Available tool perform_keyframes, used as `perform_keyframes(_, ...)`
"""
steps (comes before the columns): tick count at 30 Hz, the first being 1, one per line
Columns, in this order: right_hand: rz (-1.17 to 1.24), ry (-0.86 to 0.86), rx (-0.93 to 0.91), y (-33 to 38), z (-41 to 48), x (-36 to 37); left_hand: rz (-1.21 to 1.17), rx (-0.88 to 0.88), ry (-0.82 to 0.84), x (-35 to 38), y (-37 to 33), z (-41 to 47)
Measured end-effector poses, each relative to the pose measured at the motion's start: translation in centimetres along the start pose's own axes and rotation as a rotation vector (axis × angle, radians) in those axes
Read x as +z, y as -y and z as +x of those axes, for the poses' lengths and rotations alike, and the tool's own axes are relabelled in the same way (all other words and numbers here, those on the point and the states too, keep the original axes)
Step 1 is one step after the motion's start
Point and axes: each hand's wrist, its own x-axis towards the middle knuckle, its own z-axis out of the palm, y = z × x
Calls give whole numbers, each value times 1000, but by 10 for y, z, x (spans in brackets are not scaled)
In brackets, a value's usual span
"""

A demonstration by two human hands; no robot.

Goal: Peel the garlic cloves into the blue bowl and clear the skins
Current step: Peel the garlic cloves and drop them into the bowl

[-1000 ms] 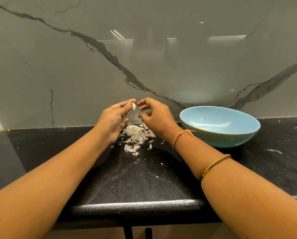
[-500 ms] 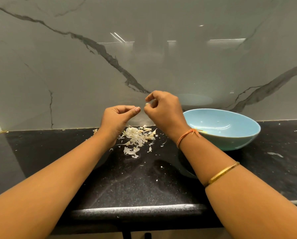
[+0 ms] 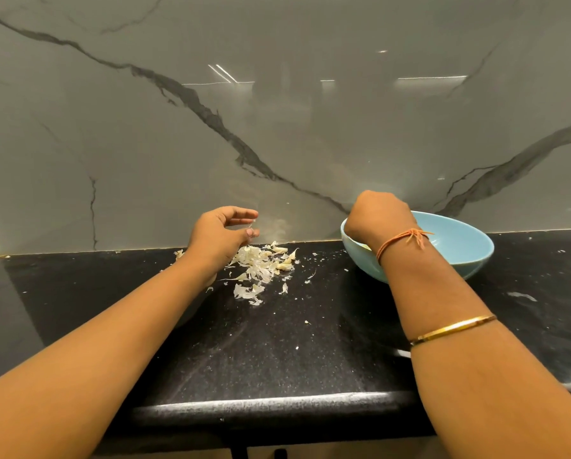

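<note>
From the head camera, the counter (image 3: 277, 352) is black and shiny with tiny white specks, and its front edge is round. Behind it stands a smooth grey stone wall (image 3: 277, 127) with dark wiggly lines and shiny light spots.

The blue bowl (image 3: 459, 246) is round, smooth and pale blue. It sits on the counter at the right, close to the wall. The right hand (image 3: 380, 217) is over the bowl's left rim with its back facing up. Its fingers bend down into the bowl and are hidden, so I cannot tell if they hold anything. A pale bit (image 3: 365, 248) shows inside the bowl, just under the wrist.

The garlic skins (image 3: 260, 263) are thin, white and papery. They lie in a loose heap on the counter, left of the bowl and apart from it. A few fatter pieces (image 3: 284, 266) lie at the heap's right side; I cannot tell if they are cloves. The left hand (image 3: 221, 236) hangs just above the heap's left side, loose and gently curved, thumb and fingertips apart.

Small white crumbs are scattered around the heap. An orange thread (image 3: 403, 240) is tied on the right wrist, and a thin gold bangle (image 3: 453, 329) sits lower on that arm.
</note>
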Motion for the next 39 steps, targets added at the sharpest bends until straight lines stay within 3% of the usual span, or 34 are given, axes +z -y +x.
perform_keyframes(6,50,-156,-65,8,2,0,128,17,19,-1,-1,-2)
perform_keyframes(10,164,-318,-402,29,4,15,186,19,14,-2,-2,-2)
perform_keyframes(12,182,-271,-544,38,0,26,205,10,40,-1,-2,-2)
perform_keyframes(15,43,-68,-648,48,-3,42,201,1,67,2,-1,-4)
perform_keyframes(19,-88,164,-633,50,-1,57,221,-1,26,2,1,-2)
perform_keyframes(23,-107,241,-596,46,2,63,209,-17,15,2,2,1)
perform_keyframes(33,-92,41,-628,42,10,71,199,-19,21,0,1,-1)
perform_keyframes(39,381,-180,-677,46,5,64,245,26,48,-1,-1,-1)
